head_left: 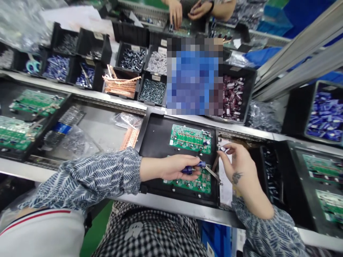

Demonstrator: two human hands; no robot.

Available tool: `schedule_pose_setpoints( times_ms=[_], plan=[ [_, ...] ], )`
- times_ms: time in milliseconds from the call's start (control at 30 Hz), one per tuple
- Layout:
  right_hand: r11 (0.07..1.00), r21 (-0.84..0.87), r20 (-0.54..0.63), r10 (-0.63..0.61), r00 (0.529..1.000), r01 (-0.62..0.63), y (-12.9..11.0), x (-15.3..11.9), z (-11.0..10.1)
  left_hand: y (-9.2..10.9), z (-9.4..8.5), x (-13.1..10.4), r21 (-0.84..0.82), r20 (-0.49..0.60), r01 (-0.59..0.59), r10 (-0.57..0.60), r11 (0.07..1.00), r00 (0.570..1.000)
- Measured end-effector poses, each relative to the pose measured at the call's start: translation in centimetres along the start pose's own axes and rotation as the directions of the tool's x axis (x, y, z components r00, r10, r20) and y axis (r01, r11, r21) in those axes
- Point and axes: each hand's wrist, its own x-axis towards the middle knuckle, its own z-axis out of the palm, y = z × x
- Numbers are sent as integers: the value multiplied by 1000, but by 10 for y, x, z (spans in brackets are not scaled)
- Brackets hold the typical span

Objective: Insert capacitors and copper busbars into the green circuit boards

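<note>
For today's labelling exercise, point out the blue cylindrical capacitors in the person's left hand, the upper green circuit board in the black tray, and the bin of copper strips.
Blue cylindrical capacitors (pixel 190 168), head view, on their bodies.
Upper green circuit board (pixel 189 138), head view, board centre.
Bin of copper strips (pixel 120 86), head view, on the strips.

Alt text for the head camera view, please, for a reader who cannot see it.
The person's left hand holds small blue cylindrical components over a green circuit board in a black tray, while the right hand pinches another small part beside the tray. Black bins of parts line the shelf behind; another person's hands work opposite.
</note>
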Motion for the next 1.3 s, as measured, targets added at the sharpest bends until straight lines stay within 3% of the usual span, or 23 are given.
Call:
schedule_pose_setpoints(
  times_ms=[100, 200, 400, 533, 700, 1300],
  plan=[
    [980, 196, 72, 14, 997, -28, -3, -1, 4, -1, -1, 1, 70, 32, 14, -16, 997, 999],
    [975, 220, 127, -48, 991, 19, -4, 1, 9, -1, -2, 2, 131, 43, -24, 18, 991, 999],
    [990, 118, 26, -80, 996, 76, 0, 1, 0, -3, 3, 4, 183, -5, -16, 17, 983, 1000],
    [997, 67, 97, -44, 994, 38, 4, 0, -3, -6, 3, 7, 247, 15, -9, 6, 969, 1000],
    [997, -16, 168, 72, 983, -71, 10, 2, 8, -6, 1, 9, 331, 38, -47, 36, 942, 999],
    [984, -167, 280, -16, 960, 66, -11, 12, 11, -5, 2, 10, 352, -14, -121, 135, 928, 991]
  ],
)
